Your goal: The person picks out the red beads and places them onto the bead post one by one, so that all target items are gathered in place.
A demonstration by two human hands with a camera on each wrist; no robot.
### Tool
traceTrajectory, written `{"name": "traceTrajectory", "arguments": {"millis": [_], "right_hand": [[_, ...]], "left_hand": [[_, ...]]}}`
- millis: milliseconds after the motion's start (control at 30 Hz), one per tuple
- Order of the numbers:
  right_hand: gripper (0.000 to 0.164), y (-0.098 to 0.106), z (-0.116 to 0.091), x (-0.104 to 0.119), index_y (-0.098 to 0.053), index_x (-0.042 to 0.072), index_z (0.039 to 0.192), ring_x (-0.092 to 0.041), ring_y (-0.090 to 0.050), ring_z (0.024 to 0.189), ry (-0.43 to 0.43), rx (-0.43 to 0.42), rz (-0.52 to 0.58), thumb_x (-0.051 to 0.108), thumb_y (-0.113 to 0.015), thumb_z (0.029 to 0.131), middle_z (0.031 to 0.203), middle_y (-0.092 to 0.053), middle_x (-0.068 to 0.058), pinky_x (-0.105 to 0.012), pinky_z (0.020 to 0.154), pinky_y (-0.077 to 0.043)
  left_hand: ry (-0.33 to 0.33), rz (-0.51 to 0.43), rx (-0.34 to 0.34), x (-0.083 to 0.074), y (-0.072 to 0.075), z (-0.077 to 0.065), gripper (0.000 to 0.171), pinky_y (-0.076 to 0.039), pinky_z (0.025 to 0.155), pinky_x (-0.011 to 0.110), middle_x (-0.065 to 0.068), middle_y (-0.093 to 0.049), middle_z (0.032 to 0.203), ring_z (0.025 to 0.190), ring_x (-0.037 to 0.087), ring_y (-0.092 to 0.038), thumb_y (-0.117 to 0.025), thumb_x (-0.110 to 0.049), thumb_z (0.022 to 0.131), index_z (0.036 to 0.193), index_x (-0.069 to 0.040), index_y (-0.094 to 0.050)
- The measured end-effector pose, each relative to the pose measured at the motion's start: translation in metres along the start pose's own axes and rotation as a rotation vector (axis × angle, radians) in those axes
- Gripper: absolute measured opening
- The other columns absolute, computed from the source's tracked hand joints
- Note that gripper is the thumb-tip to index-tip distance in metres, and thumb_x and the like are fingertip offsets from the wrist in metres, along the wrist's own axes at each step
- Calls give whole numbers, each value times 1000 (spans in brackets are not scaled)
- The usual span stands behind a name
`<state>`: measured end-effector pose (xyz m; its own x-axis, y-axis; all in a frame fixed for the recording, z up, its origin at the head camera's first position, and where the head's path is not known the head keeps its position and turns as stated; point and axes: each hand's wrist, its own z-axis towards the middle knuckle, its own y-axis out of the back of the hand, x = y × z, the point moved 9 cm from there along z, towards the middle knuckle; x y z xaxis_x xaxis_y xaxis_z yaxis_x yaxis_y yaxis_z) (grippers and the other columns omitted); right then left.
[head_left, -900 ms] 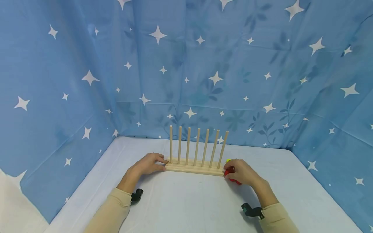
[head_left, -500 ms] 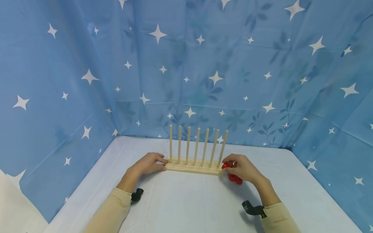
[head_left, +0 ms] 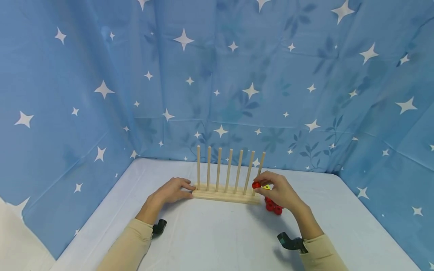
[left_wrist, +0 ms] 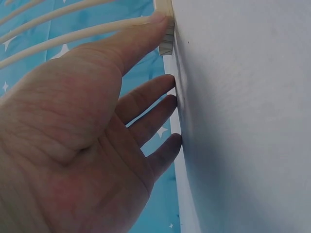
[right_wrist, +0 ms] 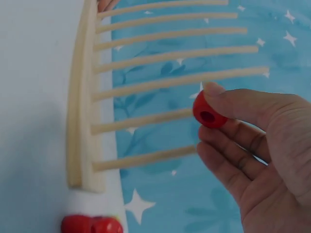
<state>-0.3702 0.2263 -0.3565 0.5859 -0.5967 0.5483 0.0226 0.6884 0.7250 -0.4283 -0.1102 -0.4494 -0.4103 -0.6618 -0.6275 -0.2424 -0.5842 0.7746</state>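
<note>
A wooden rack [head_left: 223,196] with a long base and a row of several upright pegs stands on the table. My left hand [head_left: 171,191] grips the base's left end between thumb and index finger; in the left wrist view its thumb [left_wrist: 141,43] lies on that end and the other fingertips touch the table. My right hand [head_left: 281,191] pinches a red bead [head_left: 256,185] in front of the rightmost peg, above the base. The right wrist view shows the hole in this bead [right_wrist: 200,103] and the thumb on its side.
Several red beads [head_left: 274,209] lie on the white tabletop [head_left: 217,233] just beyond the rack's right end, with a yellow one [head_left: 267,187] behind them. Blue star-patterned cloth [head_left: 220,75] hangs around the table's back and sides. A black wrist camera [head_left: 291,242] sits on the right forearm.
My right hand has picked a red bead out of the group at the right and moved it up and left to the rightmost peg. The left hand and the rack have stayed put.
</note>
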Motion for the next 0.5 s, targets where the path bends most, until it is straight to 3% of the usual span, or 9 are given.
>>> {"name": "traceTrajectory", "arguments": {"millis": [233, 400, 500], "right_hand": [[33, -1, 14, 24, -72, 10, 121, -23, -74, 100, 116, -76, 119, 1, -80, 90, 114, -74, -5, -44, 91, -62], [38, -7, 24, 37, -69, 4, 130, -30, -74, 106, 150, -72, 210, -2, -75, 93, 121, -70, -13, -24, 92, -59], [36, -11, 31, 44, -68, 2, 132, -30, -73, 108, 168, -79, 239, 0, -72, 96, 122, -68, -14, -20, 94, -57]], "left_hand": [[4, -9, 0, 1, -1, 0, 36, -43, 115, 58, 18, -60, 148, 141, 44, -51, -80, -27, 93, 127, -16, -77], [5, -22, 1, 2, -1, 1, 36, -43, 115, 59, 18, -61, 147, 141, 44, -51, -80, -27, 92, 126, -16, -77], [8, -16, -3, 3, 0, 1, 36, -43, 114, 59, 18, -62, 146, 140, 44, -51, -81, -27, 92, 126, -16, -78]]}}
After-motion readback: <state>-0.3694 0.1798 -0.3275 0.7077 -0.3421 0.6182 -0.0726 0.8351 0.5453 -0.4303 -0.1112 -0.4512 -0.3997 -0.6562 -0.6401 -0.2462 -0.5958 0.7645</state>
